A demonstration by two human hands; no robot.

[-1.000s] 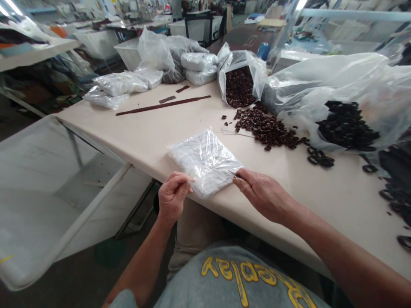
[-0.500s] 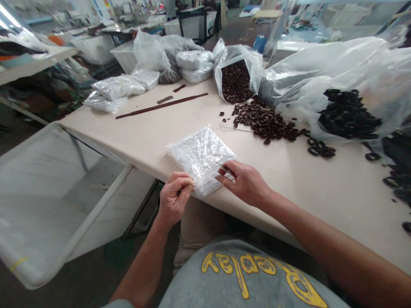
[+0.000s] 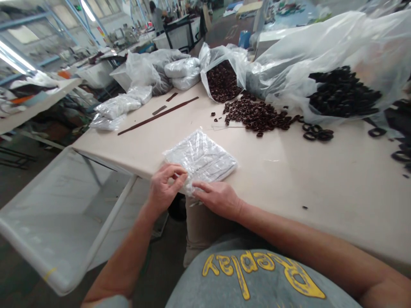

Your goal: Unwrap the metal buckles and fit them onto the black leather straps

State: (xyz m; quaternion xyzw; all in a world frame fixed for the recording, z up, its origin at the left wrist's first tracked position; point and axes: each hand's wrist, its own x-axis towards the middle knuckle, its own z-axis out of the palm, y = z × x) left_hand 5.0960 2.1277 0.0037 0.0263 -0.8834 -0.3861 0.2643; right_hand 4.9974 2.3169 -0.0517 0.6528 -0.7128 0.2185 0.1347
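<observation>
A clear plastic package (image 3: 208, 156) with pale, folded contents lies flat near the table's front edge. My left hand (image 3: 168, 184) pinches the package's near left corner between thumb and fingers. Beside it, my right hand (image 3: 215, 196) is at the gathered plastic of the same corner, fingers pressed together. A thin metal tool shows partly beneath the right fingers; most of it is hidden by the hand.
Dark brown rings (image 3: 260, 113) spill from an open plastic bag (image 3: 242, 72). Black rings (image 3: 317, 132) lie near a large bag (image 3: 285, 55). A brown strip (image 3: 159, 115) and wrapped packs (image 3: 118, 105) are at back left; a white bin (image 3: 58, 209) stands below. A person (image 3: 156, 19) is far behind.
My right hand has moved left and down from the package's right part to its near corner. My left hand has shifted slightly left and up. The head view has tilted.
</observation>
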